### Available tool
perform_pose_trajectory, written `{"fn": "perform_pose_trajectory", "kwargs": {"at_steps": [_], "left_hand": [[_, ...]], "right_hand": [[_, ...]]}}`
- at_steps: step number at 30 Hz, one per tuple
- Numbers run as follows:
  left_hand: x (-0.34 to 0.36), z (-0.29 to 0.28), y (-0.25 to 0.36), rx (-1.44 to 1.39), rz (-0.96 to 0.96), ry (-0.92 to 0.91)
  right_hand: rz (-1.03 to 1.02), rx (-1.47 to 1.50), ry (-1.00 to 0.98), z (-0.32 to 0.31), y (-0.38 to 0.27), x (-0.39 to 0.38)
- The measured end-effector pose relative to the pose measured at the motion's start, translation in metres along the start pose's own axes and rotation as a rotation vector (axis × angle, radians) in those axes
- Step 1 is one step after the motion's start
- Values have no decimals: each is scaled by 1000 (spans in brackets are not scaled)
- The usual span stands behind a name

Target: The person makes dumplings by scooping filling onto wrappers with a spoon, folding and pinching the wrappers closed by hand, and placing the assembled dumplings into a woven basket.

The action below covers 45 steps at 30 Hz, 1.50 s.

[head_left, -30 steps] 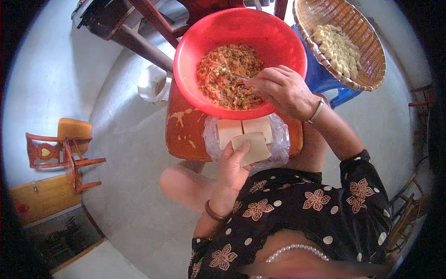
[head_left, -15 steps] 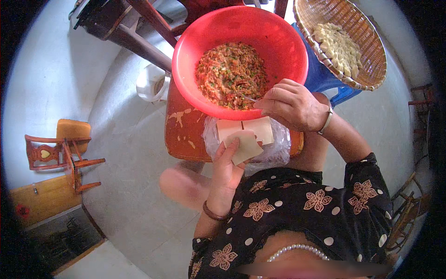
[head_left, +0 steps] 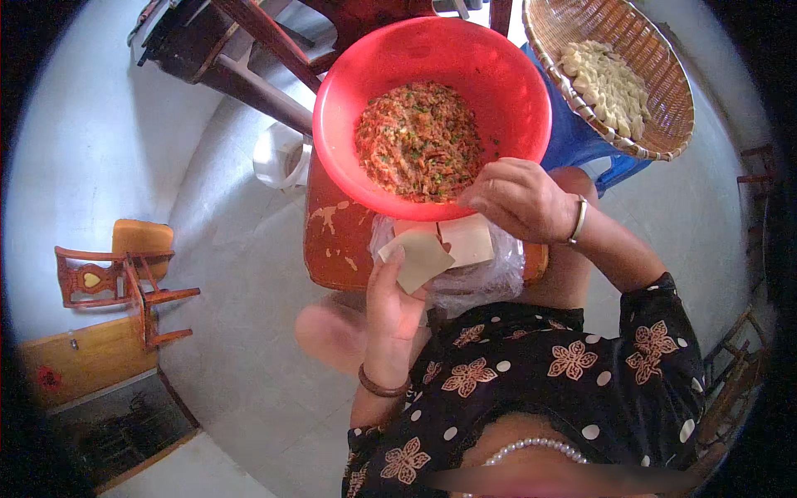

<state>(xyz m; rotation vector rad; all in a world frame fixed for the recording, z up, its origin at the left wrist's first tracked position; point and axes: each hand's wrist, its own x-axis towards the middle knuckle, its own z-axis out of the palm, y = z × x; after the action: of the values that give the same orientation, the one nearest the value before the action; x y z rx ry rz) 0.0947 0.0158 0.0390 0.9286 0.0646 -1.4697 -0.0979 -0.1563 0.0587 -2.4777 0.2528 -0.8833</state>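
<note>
A square dough wrapper [head_left: 415,261] lies across the fingers of my left hand [head_left: 392,309], with the thumb on top of it. Above and to the right, my right hand [head_left: 523,199] is closed in a pinch at the near right rim of the red plastic basin [head_left: 332,124]. A thin metal utensil showed from these fingers a moment ago; now it is mostly hidden. Minced orange-and-green filling [head_left: 419,141] fills the basin's bottom. Below the basin, stacked wrappers [head_left: 469,241] sit on a clear plastic bag [head_left: 481,286].
The basin and bag rest on a worn wooden stool [head_left: 328,249]. At the upper right, a woven bamboo basket [head_left: 668,91] with folded dumplings [head_left: 610,87] stands on a blue stool [head_left: 618,170]. A white bucket [head_left: 274,158] and a wooden chair [head_left: 145,278] are to the left.
The left hand has shifted left with the wrapper, which now lies flatter. The right hand has drawn slightly back from the filling, and the metal utensil no longer shows clearly.
</note>
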Motion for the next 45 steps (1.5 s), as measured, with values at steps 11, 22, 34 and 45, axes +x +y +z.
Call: {"fn": "perform_pose_trajectory", "kwargs": {"at_steps": [11, 22, 34, 45], "left_hand": [[3, 8, 32, 6, 76, -49], [12, 54, 33, -7, 80, -105], [29, 61, 22, -78, -11, -219], [28, 50, 22, 75, 21, -242]], "right_hand": [[708, 539, 324, -13, 5, -8], [408, 619, 602, -32, -14, -29], [-254, -125, 61, -51, -29, -41], [-449, -282, -32, -64, -35, -41]]}}
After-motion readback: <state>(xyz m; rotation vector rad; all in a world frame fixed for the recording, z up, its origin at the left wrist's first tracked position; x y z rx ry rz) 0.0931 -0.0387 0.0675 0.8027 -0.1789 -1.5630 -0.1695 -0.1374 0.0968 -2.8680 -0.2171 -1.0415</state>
